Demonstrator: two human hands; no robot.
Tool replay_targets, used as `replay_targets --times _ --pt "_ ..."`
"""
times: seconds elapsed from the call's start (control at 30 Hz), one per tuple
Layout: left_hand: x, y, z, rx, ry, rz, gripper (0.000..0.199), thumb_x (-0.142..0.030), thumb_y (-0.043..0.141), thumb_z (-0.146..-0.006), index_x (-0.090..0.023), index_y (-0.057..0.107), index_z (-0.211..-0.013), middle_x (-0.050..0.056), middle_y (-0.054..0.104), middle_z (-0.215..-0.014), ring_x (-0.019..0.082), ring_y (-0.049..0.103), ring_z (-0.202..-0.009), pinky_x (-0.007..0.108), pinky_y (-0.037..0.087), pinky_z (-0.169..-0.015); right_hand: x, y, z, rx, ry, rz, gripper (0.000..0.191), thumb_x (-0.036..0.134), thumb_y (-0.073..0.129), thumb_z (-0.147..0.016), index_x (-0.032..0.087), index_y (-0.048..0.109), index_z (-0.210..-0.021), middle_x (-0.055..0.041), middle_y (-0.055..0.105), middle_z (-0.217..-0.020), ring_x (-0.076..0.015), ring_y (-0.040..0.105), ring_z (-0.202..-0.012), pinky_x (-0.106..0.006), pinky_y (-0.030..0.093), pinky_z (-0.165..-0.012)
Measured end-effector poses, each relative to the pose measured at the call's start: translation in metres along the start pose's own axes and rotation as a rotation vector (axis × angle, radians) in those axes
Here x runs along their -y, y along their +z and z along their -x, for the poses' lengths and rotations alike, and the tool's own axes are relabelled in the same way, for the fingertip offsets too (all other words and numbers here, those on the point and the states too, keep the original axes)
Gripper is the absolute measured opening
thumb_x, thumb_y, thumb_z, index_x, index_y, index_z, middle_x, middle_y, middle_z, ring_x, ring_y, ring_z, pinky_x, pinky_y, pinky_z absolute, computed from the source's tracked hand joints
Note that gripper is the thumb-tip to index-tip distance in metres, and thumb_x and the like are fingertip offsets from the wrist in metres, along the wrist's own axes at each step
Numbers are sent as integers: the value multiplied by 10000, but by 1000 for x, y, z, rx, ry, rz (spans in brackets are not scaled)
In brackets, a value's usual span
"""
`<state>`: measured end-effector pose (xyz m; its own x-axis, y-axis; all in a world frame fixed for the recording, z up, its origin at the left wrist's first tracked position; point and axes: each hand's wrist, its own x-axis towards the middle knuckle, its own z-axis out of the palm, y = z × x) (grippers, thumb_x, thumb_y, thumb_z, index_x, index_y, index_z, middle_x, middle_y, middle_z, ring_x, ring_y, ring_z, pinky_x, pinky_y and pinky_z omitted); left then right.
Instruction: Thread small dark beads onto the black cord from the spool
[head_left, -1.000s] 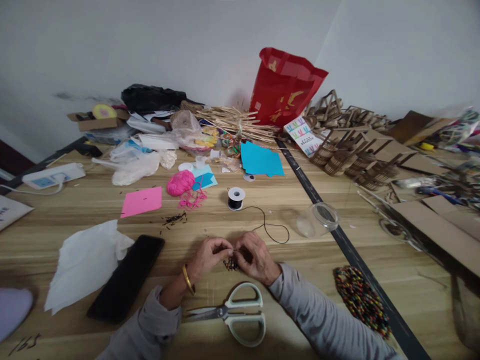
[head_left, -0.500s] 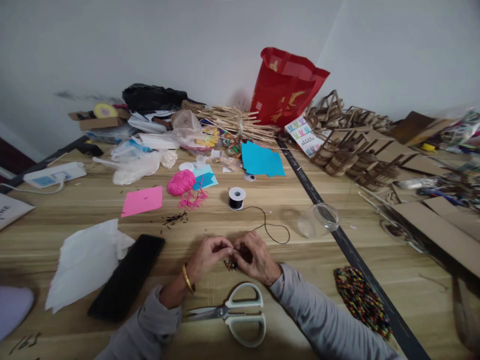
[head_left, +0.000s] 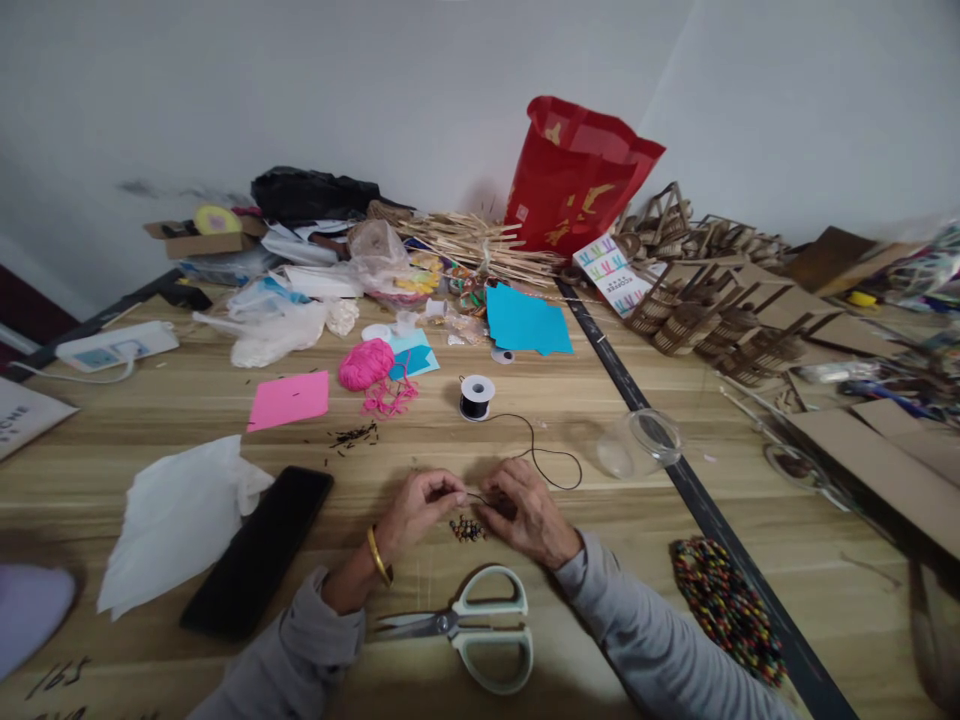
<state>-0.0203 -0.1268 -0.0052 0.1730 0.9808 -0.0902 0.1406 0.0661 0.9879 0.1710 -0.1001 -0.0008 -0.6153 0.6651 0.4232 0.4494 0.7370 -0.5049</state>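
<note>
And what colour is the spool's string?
The string is black, as the head view shows.

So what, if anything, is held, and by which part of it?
A thin dark cord, pinched by the left grip and right grip either side of a short visible stretch; whether near its end, I cannot tell.

One cam here, head-worn, looking forward and down across the surface (head_left: 615, 515). It's a pretty wide shot: left hand (head_left: 420, 508) and right hand (head_left: 531, 512) sit fairly close, below center, and the wall (head_left: 360, 90) fills the top, facing the lens.
</note>
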Motion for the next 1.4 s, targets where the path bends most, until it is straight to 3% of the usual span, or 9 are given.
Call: replay_targets --times 0.2,0.43,0.6,0.7,0.83,1.4 --pt "-1 0 1 -2 -12 -3 145 -252 632 -693 -109 619 -681 12 609 -624 113 512 -588 214 395 -560 -2 -16 -4 176 -23 46 96 166 604 -733 171 554 -815 -40 537 -779 -184 489 -762 -312 365 -724" --pt "1 -1 1 21 2 -21 159 -263 616 -711 -104 614 -701 23 615 -641 124 533 -608 224 407 -580 -5 -24 -5 228 -41 120 122 87 555 -716 171 568 -804 -47 550 -775 -188 493 -773 -306 357 -716" --pt "-3 0 1 33 8 -41 128 -237 620 -708 -111 612 -684 10 605 -629 112 515 -591 212 399 -565 -1 -23 -6 158 -47 40 106 216 611 -759 173 550 -835 -45 562 -786 -186 509 -772 -310 368 -727" --pt "-3 0 1 32 31 -57 120 -235 619 -711 -117 618 -691 4 602 -620 107 501 -575 208 395 -552 4 -12 -6 26 -39 -65 171 305 616 -783 169 538 -850 -40 570 -755 -175 519 -727 -312 386 -715" --pt "-5 0 2 23 45 -80 125 -244 616 -710 -120 627 -697 6 609 -621 111 507 -579 211 401 -551 7 6 -6 -46 -38 -144 152 326 553 -844 174 554 -841 -39 581 -719 -166 521 -694 -296 405 -676" --pt "0 2 4 2 59 -129 118 -225 580 -727 -117 616 -693 11 597 -622 113 509 -582 209 404 -557 4 13 -3 -47 -57 -155 160 246 453 -904 173 581 -840 -57 595 -753 -175 529 -740 -312 417 -702"
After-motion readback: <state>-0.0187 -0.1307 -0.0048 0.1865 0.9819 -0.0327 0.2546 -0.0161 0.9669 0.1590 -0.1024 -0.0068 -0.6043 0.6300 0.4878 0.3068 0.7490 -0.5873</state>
